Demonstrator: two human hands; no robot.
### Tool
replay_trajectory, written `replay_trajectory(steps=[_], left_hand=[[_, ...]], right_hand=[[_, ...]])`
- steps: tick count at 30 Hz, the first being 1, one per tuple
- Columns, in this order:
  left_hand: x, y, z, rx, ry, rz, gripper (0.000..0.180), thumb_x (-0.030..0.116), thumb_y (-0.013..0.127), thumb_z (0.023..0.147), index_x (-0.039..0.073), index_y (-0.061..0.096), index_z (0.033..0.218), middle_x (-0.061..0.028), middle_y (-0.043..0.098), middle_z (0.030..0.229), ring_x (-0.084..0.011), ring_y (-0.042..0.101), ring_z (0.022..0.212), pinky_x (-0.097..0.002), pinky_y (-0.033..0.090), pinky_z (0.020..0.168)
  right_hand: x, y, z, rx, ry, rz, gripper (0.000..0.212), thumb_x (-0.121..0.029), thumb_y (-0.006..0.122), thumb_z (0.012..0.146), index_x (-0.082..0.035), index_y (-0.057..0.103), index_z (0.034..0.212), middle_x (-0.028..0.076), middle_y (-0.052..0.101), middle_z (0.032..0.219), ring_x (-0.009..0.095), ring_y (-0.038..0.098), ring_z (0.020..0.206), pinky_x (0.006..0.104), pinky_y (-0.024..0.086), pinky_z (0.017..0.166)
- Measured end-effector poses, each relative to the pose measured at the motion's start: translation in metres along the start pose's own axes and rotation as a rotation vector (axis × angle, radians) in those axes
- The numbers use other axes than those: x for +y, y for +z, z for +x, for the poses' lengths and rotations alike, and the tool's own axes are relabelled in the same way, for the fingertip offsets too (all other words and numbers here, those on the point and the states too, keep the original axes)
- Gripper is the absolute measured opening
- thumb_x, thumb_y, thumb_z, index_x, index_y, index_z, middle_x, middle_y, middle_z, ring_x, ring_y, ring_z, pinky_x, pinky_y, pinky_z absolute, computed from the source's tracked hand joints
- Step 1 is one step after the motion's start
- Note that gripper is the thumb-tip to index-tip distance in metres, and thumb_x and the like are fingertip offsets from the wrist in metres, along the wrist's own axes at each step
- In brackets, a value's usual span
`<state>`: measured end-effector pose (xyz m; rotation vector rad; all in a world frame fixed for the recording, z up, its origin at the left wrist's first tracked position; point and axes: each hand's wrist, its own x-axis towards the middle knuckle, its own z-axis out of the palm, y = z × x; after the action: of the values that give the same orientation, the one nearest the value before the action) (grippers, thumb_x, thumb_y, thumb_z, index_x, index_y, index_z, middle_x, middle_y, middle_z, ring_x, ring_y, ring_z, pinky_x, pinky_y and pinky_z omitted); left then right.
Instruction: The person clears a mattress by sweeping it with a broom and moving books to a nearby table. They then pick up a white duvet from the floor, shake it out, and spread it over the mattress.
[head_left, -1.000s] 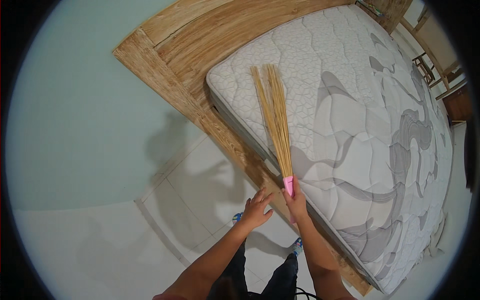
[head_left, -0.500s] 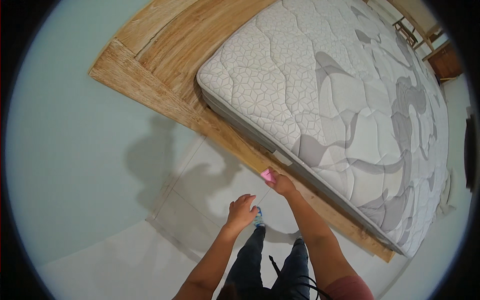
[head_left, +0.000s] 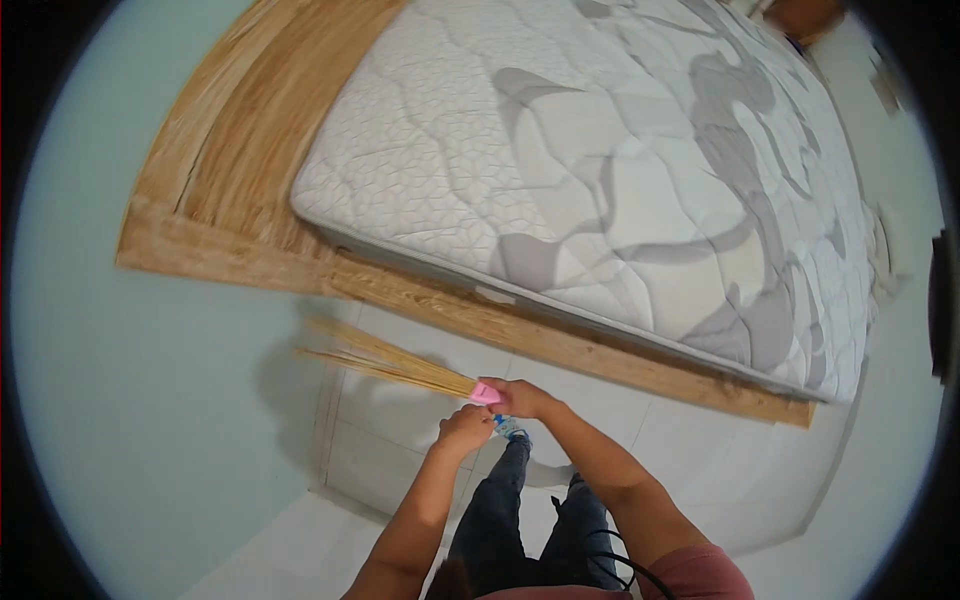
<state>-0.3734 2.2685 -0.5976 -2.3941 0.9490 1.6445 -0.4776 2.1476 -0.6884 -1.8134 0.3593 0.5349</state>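
Observation:
A stick broom [head_left: 400,369] of thin yellow bristles with a pink handle [head_left: 486,393] is held level above the floor, its bristles fanning out to the left. My right hand [head_left: 518,398] is closed around the pink handle from the right. Just below the handle is my left hand [head_left: 466,429], its fingers curled in toward my right hand; whether they grip the handle is hidden.
A large white and grey patterned mattress [head_left: 420,190] lies on a wooden bed frame [head_left: 560,340] ahead of me, with a broad wooden headboard [head_left: 260,120] at the far left. A pale wall [head_left: 150,400] stands on the left. Light tiles [head_left: 600,410] cover the floor.
The broom has swung from beside the bed frame, bristles hidden, to pointing left with them in full view. My left hand has moved close to the handle and curled. The view has turned.

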Motion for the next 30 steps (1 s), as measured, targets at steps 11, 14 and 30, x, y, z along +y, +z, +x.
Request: replay_trajectory(steps=[11,14,30], left_hand=[[0.167,0.106,0.009,0.235,0.551,0.154,0.064,0.022,0.055,0.077,0.016,0.031,0.136,-0.0154,0.035,0.136,-0.0321,0.034,0.125,-0.0521,0.03,0.096],[0.215,0.151,0.004,0.166,0.716,0.184,0.065,0.022,0.057,0.076,0.016,0.032,0.136,-0.018,0.031,0.139,-0.0338,0.032,0.126,-0.0511,0.028,0.098],[0.43,0.37,-0.05,0.088,1.071,0.402,0.057,0.016,0.055,0.078,0.01,0.038,0.133,-0.0205,0.025,0.141,-0.0382,0.024,0.129,-0.0439,0.023,0.103]], right_hand=[[0.135,0.07,-0.248,0.546,0.482,0.122,0.067,-0.039,0.061,0.075,-0.016,0.036,0.133,0.019,0.061,0.097,0.036,0.059,0.085,0.0427,0.047,0.075],[0.172,0.121,-0.369,0.766,0.637,0.12,0.069,-0.036,0.063,0.074,-0.017,0.035,0.133,0.019,0.061,0.095,0.036,0.059,0.085,0.0433,0.047,0.074],[0.243,0.263,-0.525,1.124,0.635,1.102,0.068,-0.039,0.061,0.077,-0.018,0.033,0.135,0.019,0.06,0.105,0.033,0.059,0.096,0.0368,0.046,0.083]])
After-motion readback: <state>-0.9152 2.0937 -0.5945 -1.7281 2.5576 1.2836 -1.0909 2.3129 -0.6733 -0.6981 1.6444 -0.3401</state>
